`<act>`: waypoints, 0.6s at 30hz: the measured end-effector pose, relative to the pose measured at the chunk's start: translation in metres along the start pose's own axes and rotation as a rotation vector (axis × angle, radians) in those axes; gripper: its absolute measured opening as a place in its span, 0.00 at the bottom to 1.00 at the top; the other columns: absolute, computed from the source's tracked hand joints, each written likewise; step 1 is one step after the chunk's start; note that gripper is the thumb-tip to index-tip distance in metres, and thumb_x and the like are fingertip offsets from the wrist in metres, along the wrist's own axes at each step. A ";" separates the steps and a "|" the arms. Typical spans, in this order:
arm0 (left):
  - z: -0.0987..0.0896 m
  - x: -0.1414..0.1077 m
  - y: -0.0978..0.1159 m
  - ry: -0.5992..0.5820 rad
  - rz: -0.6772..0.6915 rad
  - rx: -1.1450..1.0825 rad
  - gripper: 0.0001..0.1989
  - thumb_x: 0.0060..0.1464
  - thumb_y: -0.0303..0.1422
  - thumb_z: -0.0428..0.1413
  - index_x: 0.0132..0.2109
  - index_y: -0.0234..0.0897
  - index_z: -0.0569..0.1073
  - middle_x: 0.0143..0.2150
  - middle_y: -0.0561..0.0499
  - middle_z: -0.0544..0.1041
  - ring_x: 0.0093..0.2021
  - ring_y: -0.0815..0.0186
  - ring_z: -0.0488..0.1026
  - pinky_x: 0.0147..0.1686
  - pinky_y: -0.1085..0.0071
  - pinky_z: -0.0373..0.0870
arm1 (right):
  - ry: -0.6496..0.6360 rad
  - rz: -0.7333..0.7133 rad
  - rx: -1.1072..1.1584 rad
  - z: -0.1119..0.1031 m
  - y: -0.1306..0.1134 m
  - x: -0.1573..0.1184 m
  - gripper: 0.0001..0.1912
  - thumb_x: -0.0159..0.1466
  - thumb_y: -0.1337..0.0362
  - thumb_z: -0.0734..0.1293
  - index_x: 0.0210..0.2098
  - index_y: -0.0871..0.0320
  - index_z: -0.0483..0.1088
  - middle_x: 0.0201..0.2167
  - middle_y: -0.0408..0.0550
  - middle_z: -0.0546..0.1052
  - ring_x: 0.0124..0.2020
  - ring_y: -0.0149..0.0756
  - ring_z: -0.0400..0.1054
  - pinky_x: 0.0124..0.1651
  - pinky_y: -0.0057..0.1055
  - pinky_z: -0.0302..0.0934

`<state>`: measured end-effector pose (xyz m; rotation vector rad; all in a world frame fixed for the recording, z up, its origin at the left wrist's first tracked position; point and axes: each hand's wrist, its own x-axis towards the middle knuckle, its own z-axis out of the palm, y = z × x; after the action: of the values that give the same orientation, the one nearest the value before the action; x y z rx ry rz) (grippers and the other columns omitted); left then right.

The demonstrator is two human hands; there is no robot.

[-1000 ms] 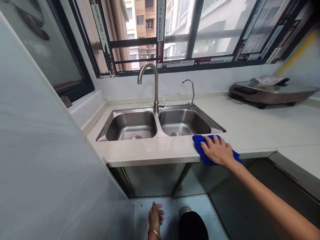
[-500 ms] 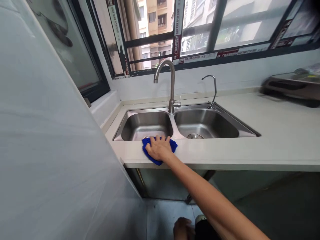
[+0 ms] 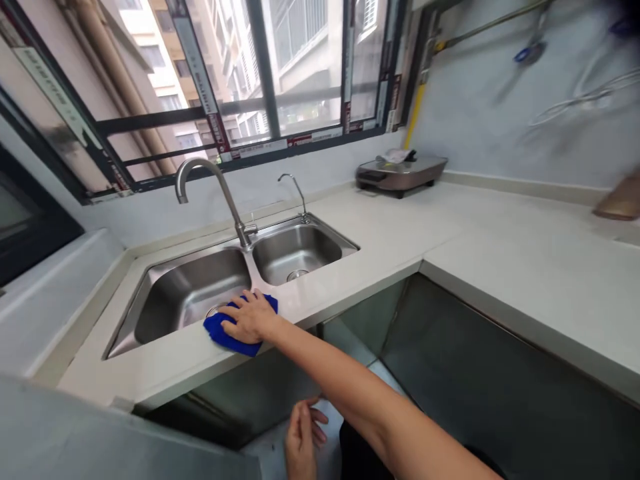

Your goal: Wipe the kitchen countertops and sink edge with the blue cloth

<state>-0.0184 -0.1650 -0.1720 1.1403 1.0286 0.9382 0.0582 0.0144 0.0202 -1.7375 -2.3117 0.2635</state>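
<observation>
My right hand (image 3: 250, 318) lies spread on a blue cloth (image 3: 233, 339), pressing it against the pale counter's front strip (image 3: 165, 363), before the double steel sink (image 3: 200, 283). Part of the cloth reaches the edge of the left basin. My left hand (image 3: 304, 433) hangs below the counter edge at the bottom of the view, fingers loosely curled and apart, with nothing in it.
A tall curved faucet (image 3: 220, 183) and a thin small tap (image 3: 299, 193) rise behind the sink. A flat brown appliance (image 3: 400, 175) stands at the back corner. Dark cabinet fronts (image 3: 500, 373) run below the counter, and a pale panel (image 3: 125, 440) fills the lower left.
The view has turned to the right, bringing the counter's corner and right wall into sight. My right hand remains on the cloth; my left hand shows more fully.
</observation>
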 end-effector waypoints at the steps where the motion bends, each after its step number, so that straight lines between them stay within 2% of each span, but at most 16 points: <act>1: -0.002 0.002 0.014 -0.013 0.079 0.025 0.31 0.55 0.61 0.52 0.44 0.35 0.76 0.27 0.50 0.76 0.23 0.69 0.69 0.23 0.72 0.67 | 0.024 0.051 -0.007 -0.007 0.019 -0.008 0.31 0.71 0.45 0.50 0.68 0.46 0.59 0.70 0.48 0.59 0.69 0.55 0.50 0.70 0.57 0.39; 5: -0.010 0.012 0.069 0.052 0.445 0.331 0.22 0.64 0.50 0.49 0.46 0.39 0.77 0.30 0.50 0.79 0.27 0.68 0.74 0.29 0.74 0.71 | 0.100 0.205 -0.038 -0.033 0.096 -0.049 0.30 0.71 0.45 0.50 0.67 0.46 0.61 0.69 0.49 0.62 0.69 0.52 0.52 0.69 0.54 0.41; 8: -0.015 0.025 0.108 0.149 0.823 0.698 0.18 0.65 0.46 0.49 0.44 0.42 0.79 0.33 0.52 0.81 0.32 0.69 0.78 0.36 0.75 0.71 | 0.118 0.368 -0.044 -0.051 0.149 -0.082 0.31 0.71 0.45 0.49 0.68 0.45 0.59 0.70 0.47 0.59 0.71 0.50 0.47 0.70 0.52 0.38; 10: -0.020 0.032 0.131 0.249 0.967 0.887 0.18 0.65 0.45 0.49 0.43 0.42 0.80 0.33 0.53 0.82 0.32 0.69 0.78 0.35 0.74 0.70 | 0.140 0.470 -0.044 -0.061 0.182 -0.104 0.31 0.71 0.45 0.49 0.69 0.45 0.58 0.71 0.47 0.57 0.72 0.49 0.44 0.70 0.52 0.37; 12: -0.026 0.038 0.149 0.361 0.923 1.014 0.21 0.66 0.45 0.46 0.44 0.42 0.80 0.34 0.52 0.82 0.31 0.67 0.78 0.32 0.72 0.69 | 0.168 0.539 -0.046 -0.069 0.212 -0.125 0.30 0.72 0.46 0.50 0.69 0.46 0.58 0.72 0.47 0.56 0.72 0.49 0.43 0.71 0.53 0.36; 14: -0.033 0.047 0.162 0.424 0.777 1.104 0.23 0.65 0.45 0.42 0.47 0.41 0.79 0.36 0.50 0.83 0.33 0.64 0.78 0.32 0.69 0.70 | 0.196 0.603 -0.051 -0.077 0.242 -0.147 0.29 0.72 0.47 0.50 0.69 0.45 0.59 0.72 0.46 0.55 0.72 0.48 0.43 0.71 0.53 0.36; 16: -0.038 0.064 0.170 0.405 0.684 1.168 0.25 0.64 0.45 0.40 0.51 0.41 0.78 0.39 0.48 0.83 0.37 0.60 0.78 0.37 0.66 0.72 | 0.227 0.679 -0.062 -0.086 0.269 -0.172 0.28 0.72 0.48 0.50 0.68 0.45 0.59 0.72 0.46 0.55 0.72 0.47 0.43 0.71 0.53 0.36; 18: -0.037 0.087 0.176 0.323 0.695 1.217 0.25 0.63 0.44 0.40 0.53 0.41 0.76 0.42 0.46 0.82 0.43 0.56 0.77 0.45 0.62 0.72 | 0.261 0.762 -0.080 -0.097 0.293 -0.200 0.28 0.73 0.50 0.49 0.69 0.48 0.59 0.72 0.48 0.55 0.72 0.46 0.44 0.70 0.52 0.38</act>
<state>-0.0419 -0.0420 -0.0163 2.5273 1.5707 1.0373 0.4088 -0.0957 0.0139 -2.4537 -1.4194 0.0591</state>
